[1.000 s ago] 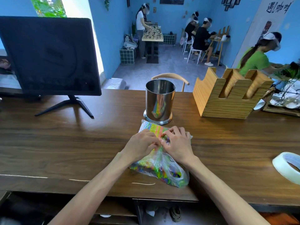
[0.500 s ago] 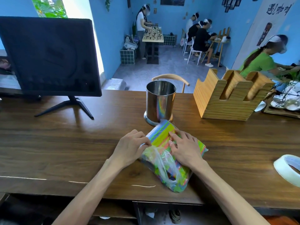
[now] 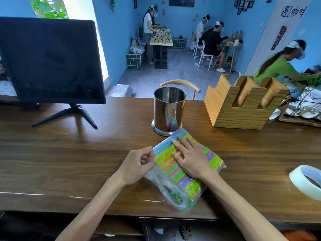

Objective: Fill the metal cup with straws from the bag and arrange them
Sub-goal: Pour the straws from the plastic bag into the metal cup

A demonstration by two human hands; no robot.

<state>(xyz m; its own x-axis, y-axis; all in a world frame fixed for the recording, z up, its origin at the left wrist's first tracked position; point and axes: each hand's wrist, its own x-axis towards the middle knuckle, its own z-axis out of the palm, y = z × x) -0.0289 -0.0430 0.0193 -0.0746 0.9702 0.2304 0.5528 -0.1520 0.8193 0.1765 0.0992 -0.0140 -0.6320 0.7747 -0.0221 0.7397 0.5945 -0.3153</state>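
Note:
A shiny metal cup stands upright on the wooden counter, with nothing visible inside. Just in front of it lies a clear plastic bag packed with colourful straws, one end touching the cup's base. My left hand pinches the bag's loose plastic at its left edge. My right hand lies flat on top of the straw bundle, fingers straight and pointing toward the cup.
A dark monitor on a stand fills the left of the counter. A wooden holder sits right of the cup, and a tape roll lies at the far right. Several people work in the room beyond.
The bag has turned and spread flat, its far end now at the cup's base. My right hand has gone from pinching the plastic to pressing flat on the straws; my left pulls plastic leftward.

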